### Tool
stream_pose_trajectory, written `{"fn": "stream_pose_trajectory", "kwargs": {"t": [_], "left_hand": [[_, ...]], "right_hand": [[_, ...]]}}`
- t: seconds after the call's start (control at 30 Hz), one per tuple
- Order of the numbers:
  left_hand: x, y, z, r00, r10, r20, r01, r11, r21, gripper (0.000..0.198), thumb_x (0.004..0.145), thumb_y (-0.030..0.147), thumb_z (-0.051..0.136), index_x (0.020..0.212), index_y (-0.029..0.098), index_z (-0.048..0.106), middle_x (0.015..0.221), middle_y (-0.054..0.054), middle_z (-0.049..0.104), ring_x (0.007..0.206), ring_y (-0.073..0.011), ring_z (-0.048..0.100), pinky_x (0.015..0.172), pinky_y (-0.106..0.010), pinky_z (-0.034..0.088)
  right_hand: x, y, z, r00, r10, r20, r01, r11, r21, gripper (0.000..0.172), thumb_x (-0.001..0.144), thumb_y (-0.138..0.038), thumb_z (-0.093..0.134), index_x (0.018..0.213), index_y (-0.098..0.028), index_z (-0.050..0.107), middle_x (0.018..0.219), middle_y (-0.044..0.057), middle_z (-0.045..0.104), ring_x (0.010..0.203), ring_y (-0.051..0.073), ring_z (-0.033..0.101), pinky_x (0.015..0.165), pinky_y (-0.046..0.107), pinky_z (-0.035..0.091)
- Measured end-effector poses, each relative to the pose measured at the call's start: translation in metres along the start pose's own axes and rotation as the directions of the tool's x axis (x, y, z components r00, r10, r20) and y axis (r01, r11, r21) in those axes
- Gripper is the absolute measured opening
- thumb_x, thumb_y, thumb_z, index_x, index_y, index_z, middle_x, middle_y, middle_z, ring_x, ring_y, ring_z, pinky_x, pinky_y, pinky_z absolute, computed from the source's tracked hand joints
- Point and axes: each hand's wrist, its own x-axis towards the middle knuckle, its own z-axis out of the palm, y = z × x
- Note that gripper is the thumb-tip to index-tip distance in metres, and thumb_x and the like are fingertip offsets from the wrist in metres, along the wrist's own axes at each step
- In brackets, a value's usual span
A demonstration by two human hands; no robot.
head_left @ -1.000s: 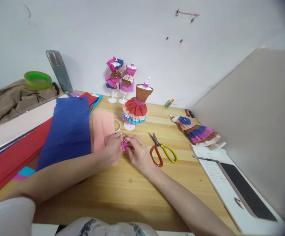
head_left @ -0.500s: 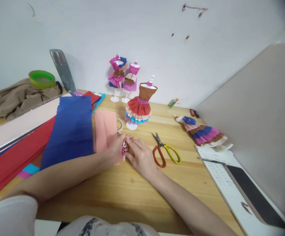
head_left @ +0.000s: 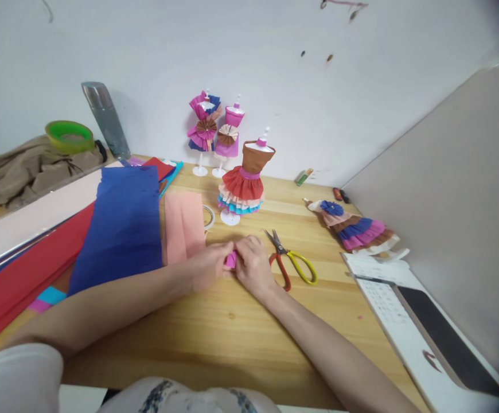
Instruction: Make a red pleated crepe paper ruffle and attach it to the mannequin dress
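Between my two hands, just above the wooden table, is a small magenta piece [head_left: 231, 260] that looks like crepe paper. My left hand [head_left: 210, 265], slightly blurred, is closed with its fingertips at the left edge of the piece. My right hand [head_left: 253, 265] is curled round the piece's right side, its fingers hiding part of it. Right beside that hand lie scissors [head_left: 291, 256] with one red and one yellow handle, blades apart. A folded peach paper [head_left: 184, 223] lies by my left hand, next to a roll of tape [head_left: 209, 218].
Behind my hands stands a mini dress form [head_left: 249, 178] in a ruffled paper dress, with two smaller ones [head_left: 205, 129] farther back. Blue [head_left: 123, 223] and red paper [head_left: 38, 272] cover the left. A paper dress [head_left: 353, 226] lies right, near a white board [head_left: 387, 321].
The magenta piece has turned and shifted right, showing a broader face; the white part seen earlier is hidden. My right hand has curled more, and my left hand has moved slightly right.
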Motion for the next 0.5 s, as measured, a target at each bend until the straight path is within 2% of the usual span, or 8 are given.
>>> {"fn": "stream_pose_trajectory", "kwargs": {"t": [0.07, 0.13, 0.17, 0.27, 0.37, 0.5], "left_hand": [[-0.004, 0.007, -0.001, 0.999, -0.038, 0.013, 0.037, 0.997, 0.07, 0.033, 0.092, 0.042, 0.06, 0.097, 0.01, 0.064, 0.089, -0.008, 0.069, 0.077, -0.0174, 0.067, 0.071, -0.033, 0.056], [-0.008, 0.018, -0.002, 0.997, -0.069, 0.022, 0.065, 0.987, 0.146, 0.037, 0.085, 0.046, 0.067, 0.075, 0.01, 0.062, 0.062, -0.004, 0.065, 0.052, -0.013, 0.06, 0.052, -0.024, 0.047], [-0.01, 0.024, -0.003, 0.997, -0.073, 0.022, 0.068, 0.981, 0.182, 0.038, 0.081, 0.045, 0.071, 0.068, 0.011, 0.06, 0.056, -0.002, 0.062, 0.044, -0.0107, 0.055, 0.045, -0.022, 0.04], [-0.015, 0.039, -0.003, 0.998, -0.065, 0.018, 0.054, 0.934, 0.352, 0.04, 0.081, 0.044, 0.068, 0.057, 0.013, 0.057, 0.05, 0.0, 0.06, 0.036, -0.0064, 0.044, 0.039, -0.02, 0.028], [-0.017, 0.048, -0.002, 0.996, -0.063, 0.056, 0.023, 0.845, 0.534, 0.041, 0.086, 0.041, 0.054, 0.055, 0.014, 0.057, 0.046, 0.001, 0.055, 0.036, -0.0059, 0.042, 0.04, -0.02, 0.028], [-0.02, 0.055, 0.005, 0.996, -0.024, 0.088, -0.031, 0.823, 0.567, 0.036, 0.085, 0.039, 0.052, 0.059, 0.014, 0.058, 0.049, 0.001, 0.058, 0.034, -0.0053, 0.044, 0.039, -0.019, 0.029]], "right_hand": [[0.0, -0.003, -0.002, 0.995, 0.099, -0.025, -0.096, 0.991, 0.09, 0.022, 0.08, -0.006, 0.047, 0.071, -0.019, 0.063, 0.069, 0.007, 0.064, 0.071, 0.022, 0.056, 0.067, 0.034, 0.044], [0.001, -0.008, -0.005, 0.976, 0.212, -0.044, -0.198, 0.957, 0.214, 0.022, 0.081, -0.008, 0.05, 0.072, -0.02, 0.065, 0.069, 0.005, 0.066, 0.07, 0.021, 0.059, 0.066, 0.032, 0.047], [0.002, -0.011, -0.007, 0.964, 0.261, -0.045, -0.239, 0.932, 0.272, 0.022, 0.081, -0.008, 0.051, 0.073, -0.02, 0.067, 0.069, 0.005, 0.068, 0.069, 0.02, 0.061, 0.066, 0.031, 0.049], [0.004, -0.018, -0.016, 0.951, 0.309, -0.03, -0.278, 0.891, 0.36, 0.021, 0.083, -0.011, 0.055, 0.078, -0.021, 0.073, 0.074, 0.005, 0.074, 0.07, 0.019, 0.067, 0.07, 0.031, 0.054], [0.003, -0.022, -0.027, 0.957, 0.287, 0.04, -0.28, 0.878, 0.388, 0.019, 0.082, -0.013, 0.061, 0.091, -0.021, 0.077, 0.085, 0.007, 0.077, 0.078, 0.021, 0.072, 0.076, 0.033, 0.057], [-0.004, -0.023, -0.04, 0.927, 0.359, 0.109, -0.355, 0.746, 0.563, 0.032, 0.08, -0.014, 0.065, 0.11, -0.02, 0.073, 0.09, 0.007, 0.077, 0.078, 0.021, 0.074, 0.074, 0.033, 0.061]]}}
